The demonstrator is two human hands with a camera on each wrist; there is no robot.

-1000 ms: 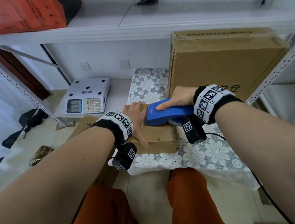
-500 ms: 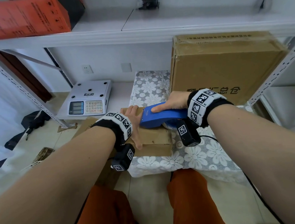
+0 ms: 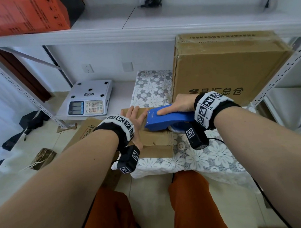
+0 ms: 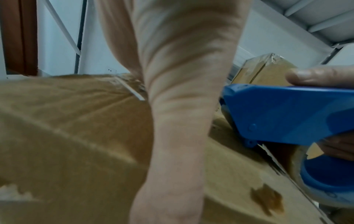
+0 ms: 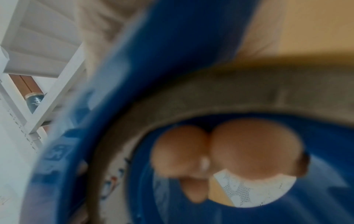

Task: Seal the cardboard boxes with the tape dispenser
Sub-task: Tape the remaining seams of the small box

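A small flat cardboard box (image 3: 157,141) lies on the lace-covered table at its left front corner. My left hand (image 3: 136,121) rests flat on the box's left part with straight fingers, also seen as my left hand (image 4: 184,106) from the wrist. My right hand (image 3: 180,104) grips the blue tape dispenser (image 3: 165,119), index finger stretched along its top. The dispenser's nose sits on the box top beside my left thumb. In the left wrist view the tape dispenser (image 4: 287,115) presses on the box (image 4: 67,136). The right wrist view shows fingertips (image 5: 254,150) through the dispenser's roll hub (image 5: 172,75).
A large cardboard box (image 3: 227,69) stands upright behind my right hand. A white scale (image 3: 89,98) sits on a low shelf to the left. Flattened cardboard (image 3: 88,128) lies on the floor left of the table (image 3: 208,156). A shelf board (image 3: 142,29) runs overhead.
The right hand has slid the tape dispenser leftward along the box top, closer to the left hand. The left hand has stayed flat on the box.
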